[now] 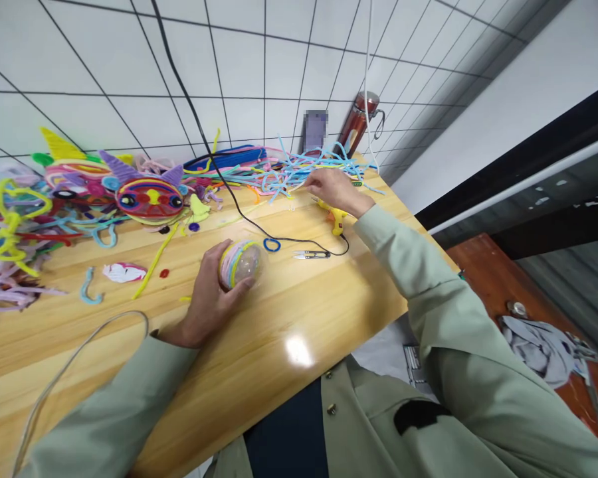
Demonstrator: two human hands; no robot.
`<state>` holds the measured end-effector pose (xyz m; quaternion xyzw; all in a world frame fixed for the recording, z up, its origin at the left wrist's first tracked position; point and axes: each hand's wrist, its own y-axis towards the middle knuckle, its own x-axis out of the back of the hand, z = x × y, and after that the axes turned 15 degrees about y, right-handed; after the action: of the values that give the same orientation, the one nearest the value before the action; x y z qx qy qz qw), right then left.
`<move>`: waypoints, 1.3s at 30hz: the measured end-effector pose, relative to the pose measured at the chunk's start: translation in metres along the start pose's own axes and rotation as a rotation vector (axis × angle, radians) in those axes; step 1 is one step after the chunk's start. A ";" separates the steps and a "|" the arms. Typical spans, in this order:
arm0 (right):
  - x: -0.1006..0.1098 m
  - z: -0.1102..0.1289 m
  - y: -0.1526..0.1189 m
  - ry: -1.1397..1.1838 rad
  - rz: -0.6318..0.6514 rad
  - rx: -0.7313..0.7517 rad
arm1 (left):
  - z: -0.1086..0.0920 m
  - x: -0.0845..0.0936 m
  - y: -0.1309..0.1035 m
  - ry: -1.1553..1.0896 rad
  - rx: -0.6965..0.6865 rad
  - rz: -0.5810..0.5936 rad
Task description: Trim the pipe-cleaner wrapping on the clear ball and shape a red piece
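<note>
two hands (213, 292) (336, 190), one ball (241, 264), two horned figures (152, 207) (80, 178), one glue gun (337, 220), one snipper (315, 255), one flask (355, 127)

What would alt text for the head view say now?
The left hand holds a clear, pastel-banded ball at a wooden table; the right hand is at a pile of fuzzy strips, beside a yellow glue gun. A purple-horned figure sits left.

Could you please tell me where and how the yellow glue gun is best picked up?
Probably by its handle, from the near side with the right hand. The yellow glue gun lies with its handle toward the person and its nozzle pointing left and away. The black cord trails close to the handle's end, so better keep it clear of the palm.
</note>
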<state>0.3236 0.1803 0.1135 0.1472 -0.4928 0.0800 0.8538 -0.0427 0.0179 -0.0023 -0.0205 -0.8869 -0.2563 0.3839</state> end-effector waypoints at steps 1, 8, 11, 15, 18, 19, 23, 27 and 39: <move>-0.006 0.005 0.011 -0.030 0.029 0.006 | -0.001 0.000 0.000 -0.003 -0.004 -0.003; -0.049 0.024 0.061 -0.139 0.117 0.002 | -0.008 -0.001 0.001 -0.007 -0.006 -0.031; -0.062 0.029 0.071 -0.132 0.140 0.026 | -0.008 -0.002 0.001 -0.046 -0.006 -0.023; -0.071 0.043 0.069 -0.035 0.124 0.079 | -0.006 -0.003 0.001 -0.145 0.088 0.009; -0.072 0.064 0.045 0.155 0.100 0.177 | -0.004 -0.006 0.001 -0.189 0.137 -0.017; -0.072 0.072 0.032 0.241 0.107 0.216 | -0.003 -0.007 0.001 -0.195 0.139 -0.031; -0.076 0.101 -0.033 0.538 0.241 0.325 | 0.000 -0.015 0.002 -0.202 0.124 -0.091; -0.096 0.115 -0.079 0.574 0.314 0.402 | 0.002 -0.018 0.003 -0.194 0.087 -0.110; -0.113 0.115 -0.098 0.520 0.128 0.299 | 0.004 -0.015 0.014 -0.090 0.000 -0.125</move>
<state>0.2002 0.0505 0.0528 0.2144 -0.2489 0.2404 0.9134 -0.0317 0.0348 -0.0090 0.0235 -0.9027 -0.2789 0.3267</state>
